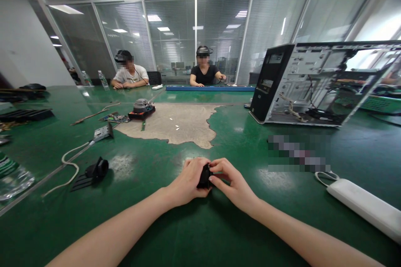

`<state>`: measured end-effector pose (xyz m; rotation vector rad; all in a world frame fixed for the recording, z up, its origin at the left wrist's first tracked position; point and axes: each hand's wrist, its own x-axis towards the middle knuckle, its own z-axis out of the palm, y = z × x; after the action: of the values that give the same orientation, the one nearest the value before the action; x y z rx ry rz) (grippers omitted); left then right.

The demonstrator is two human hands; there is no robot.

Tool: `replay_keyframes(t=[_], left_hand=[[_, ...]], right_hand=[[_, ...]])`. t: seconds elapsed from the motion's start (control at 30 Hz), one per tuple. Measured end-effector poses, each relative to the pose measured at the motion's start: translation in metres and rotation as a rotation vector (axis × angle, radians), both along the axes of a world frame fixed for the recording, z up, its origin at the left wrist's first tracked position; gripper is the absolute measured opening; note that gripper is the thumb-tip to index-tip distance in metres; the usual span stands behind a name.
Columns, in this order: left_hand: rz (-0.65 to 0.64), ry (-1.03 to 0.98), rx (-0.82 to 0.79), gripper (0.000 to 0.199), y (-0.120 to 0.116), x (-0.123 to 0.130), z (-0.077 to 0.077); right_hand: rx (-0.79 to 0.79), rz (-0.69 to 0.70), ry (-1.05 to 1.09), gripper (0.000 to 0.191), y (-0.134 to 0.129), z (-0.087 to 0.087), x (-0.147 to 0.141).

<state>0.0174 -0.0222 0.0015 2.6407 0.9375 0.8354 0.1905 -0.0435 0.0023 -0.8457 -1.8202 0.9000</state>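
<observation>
A small black part [204, 176] is between my two hands, low over the green table [244, 233]. My left hand [187, 182] wraps round it from the left, fingers over its far side and thumb below. My right hand [231, 182] pinches its right edge between thumb and fingertips. Much of the part is hidden by my fingers. To the left lies a black plastic piece [97, 169] with a round opening. Near it is a metal box [102, 132] beside a pale cable [73, 167].
An open computer case [269, 83] stands at the right, with a white power strip [366, 204] nearer. A bottle [12, 175] is at the left edge. Beyond the bare brown patch [188, 123] are a blue bar [209, 88] and two seated people [203, 74].
</observation>
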Motion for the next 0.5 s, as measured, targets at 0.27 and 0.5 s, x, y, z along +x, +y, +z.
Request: replay_keyframes(t=[0.27,0.5], left_hand=[[-0.008,-0.001,-0.012,0.062,0.0011,-0.0006,-0.0004],[0.004,0.003,-0.013,0.064,0.0008,-0.0006,0.0007]], right_hand=[[-0.177,0.041,-0.022,0.020,-0.0008,0.0005,-0.0020],[-0.038,-0.044,-0.007,0.009,0.0030,-0.0013,-0.0022]])
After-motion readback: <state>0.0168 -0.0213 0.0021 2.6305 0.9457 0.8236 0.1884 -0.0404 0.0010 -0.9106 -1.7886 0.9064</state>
